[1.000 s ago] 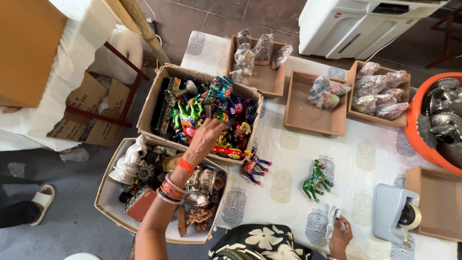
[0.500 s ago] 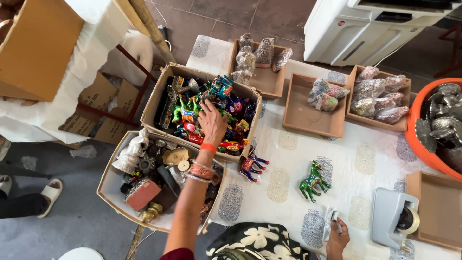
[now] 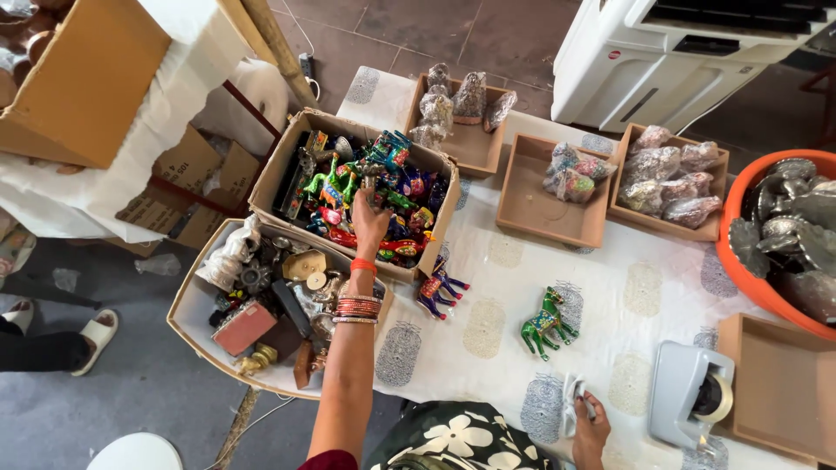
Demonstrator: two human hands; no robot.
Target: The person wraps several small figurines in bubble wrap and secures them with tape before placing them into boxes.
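**Left hand deep in the box of painted figures**

At far left, a low cardboard tray (image 3: 187, 305) holds metal trinkets, a red block and brass pieces. Beside it, the cardboard box (image 3: 270, 170) is packed with bright painted animal figures (image 3: 396, 187); the left hand (image 3: 370, 226) reaches into them, its fingers curled onto one figure, though I cannot tell how firmly. Just outside the box stands a purple horse (image 3: 440, 292), then a green horse (image 3: 546, 322). Three wooden trays (image 3: 531, 204) carry plastic-wrapped figures; an orange tub (image 3: 740, 270) holds silvery metal pieces. The right hand (image 3: 592, 426) pinches clear wrapping near the tape dispenser (image 3: 692, 396). Half a second ago the left hand sat lower in the box; it has pushed farther in.
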